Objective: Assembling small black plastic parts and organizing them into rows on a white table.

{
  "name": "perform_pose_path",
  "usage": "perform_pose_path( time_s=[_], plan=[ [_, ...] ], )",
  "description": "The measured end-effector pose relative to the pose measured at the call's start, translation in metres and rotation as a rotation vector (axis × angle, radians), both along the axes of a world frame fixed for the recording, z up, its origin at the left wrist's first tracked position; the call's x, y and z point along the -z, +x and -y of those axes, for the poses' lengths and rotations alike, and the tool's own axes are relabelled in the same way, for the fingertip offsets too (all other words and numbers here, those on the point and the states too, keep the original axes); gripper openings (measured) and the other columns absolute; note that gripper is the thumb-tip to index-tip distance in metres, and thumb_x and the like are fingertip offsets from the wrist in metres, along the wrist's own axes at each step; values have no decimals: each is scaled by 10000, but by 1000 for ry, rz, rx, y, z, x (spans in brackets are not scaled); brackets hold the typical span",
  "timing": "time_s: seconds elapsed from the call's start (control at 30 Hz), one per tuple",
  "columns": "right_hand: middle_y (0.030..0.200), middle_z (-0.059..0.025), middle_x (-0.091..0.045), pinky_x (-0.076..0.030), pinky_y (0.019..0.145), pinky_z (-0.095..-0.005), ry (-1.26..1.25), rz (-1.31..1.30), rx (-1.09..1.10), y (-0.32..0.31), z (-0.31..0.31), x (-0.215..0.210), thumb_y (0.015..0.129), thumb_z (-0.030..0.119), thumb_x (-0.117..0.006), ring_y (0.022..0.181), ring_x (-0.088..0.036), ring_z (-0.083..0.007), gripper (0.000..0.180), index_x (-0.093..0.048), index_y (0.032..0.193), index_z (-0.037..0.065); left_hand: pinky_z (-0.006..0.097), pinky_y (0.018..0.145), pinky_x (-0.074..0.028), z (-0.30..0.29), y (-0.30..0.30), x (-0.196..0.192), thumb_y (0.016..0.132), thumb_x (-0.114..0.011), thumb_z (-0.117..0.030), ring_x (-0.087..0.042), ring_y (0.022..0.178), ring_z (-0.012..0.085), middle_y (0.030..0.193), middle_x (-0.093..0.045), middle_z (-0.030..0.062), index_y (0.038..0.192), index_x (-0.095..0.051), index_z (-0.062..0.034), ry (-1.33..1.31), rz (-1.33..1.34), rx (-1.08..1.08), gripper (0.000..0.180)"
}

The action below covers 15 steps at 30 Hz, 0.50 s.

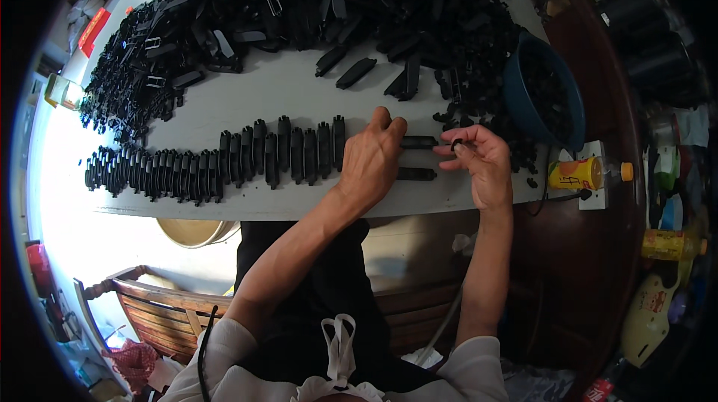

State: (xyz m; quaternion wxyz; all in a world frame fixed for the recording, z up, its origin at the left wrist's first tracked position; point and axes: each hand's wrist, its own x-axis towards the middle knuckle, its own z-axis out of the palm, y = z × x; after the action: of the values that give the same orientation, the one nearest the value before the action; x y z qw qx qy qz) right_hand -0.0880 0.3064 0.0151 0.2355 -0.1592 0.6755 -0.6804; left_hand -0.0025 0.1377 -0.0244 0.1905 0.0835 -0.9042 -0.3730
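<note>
A long, narrow black plastic piece runs from the curled fingers of my left hand toward my right hand. Its left end is hidden under those fingers, which appear closed on it. Between thumb and fingertips, my right hand pinches a small black plastic part, close to the piece's right end. A similar long piece lies on the table just below. Left of my left hand stretches a row of black pieces set side by side, smaller-looking toward the far left.
Heaps of loose black parts cover the far side of the white table. A blue bowl with black bits stands at right. Beyond it are a yellow-labelled bottle and a white power strip. A wooden bench is below.
</note>
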Motion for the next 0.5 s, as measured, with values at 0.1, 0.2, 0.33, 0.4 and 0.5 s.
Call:
perform_pose_path(
  time_s=[0.1,0.2,0.33,0.4,0.5],
  plan=[
    [848,-119,-669,-538,567,-240,-1,8,-29,-2,-4,5,879,10,-567,705,-665,-174,97,-611,959,-21,462,644,-472,-1,2,0,715,-663,22,-588,756,388,935,-525,147,931,-564,-35,24,1,-3,244],
    [742,-81,-663,-493,517,-203,17,-20,-20,2,-1,0,882,26,-580,605,-617,-117,146,-631,1014,-14,455,652,-473,-1,3,-1,718,-662,20,-591,768,380,938,-525,147,935,-569,-29,40,8,-3,241],
    [750,-80,-662,-516,523,-212,-15,-28,-45,3,4,2,885,44,-604,597,-611,-110,173,-640,1042,-20,448,663,-474,0,4,0,718,-666,22,-594,783,372,941,-526,145,940,-572,-27,56,18,-4,246],
    [755,-77,-661,-538,527,-218,-84,-78,18,9,14,-2,886,62,-624,588,-606,-109,169,-652,1033,-16,444,668,-475,0,5,0,718,-667,25,-594,787,372,943,-525,148,940,-571,-23,71,11,1,247],
    [772,-71,-658,-550,518,-221,-71,-104,-19,4,7,1,880,72,-641,602,-606,-106,171,-662,1026,-15,437,676,-478,1,5,1,715,-669,34,-593,790,373,945,-524,156,940,-568,-12,106,-4,8,251]
  ],
)
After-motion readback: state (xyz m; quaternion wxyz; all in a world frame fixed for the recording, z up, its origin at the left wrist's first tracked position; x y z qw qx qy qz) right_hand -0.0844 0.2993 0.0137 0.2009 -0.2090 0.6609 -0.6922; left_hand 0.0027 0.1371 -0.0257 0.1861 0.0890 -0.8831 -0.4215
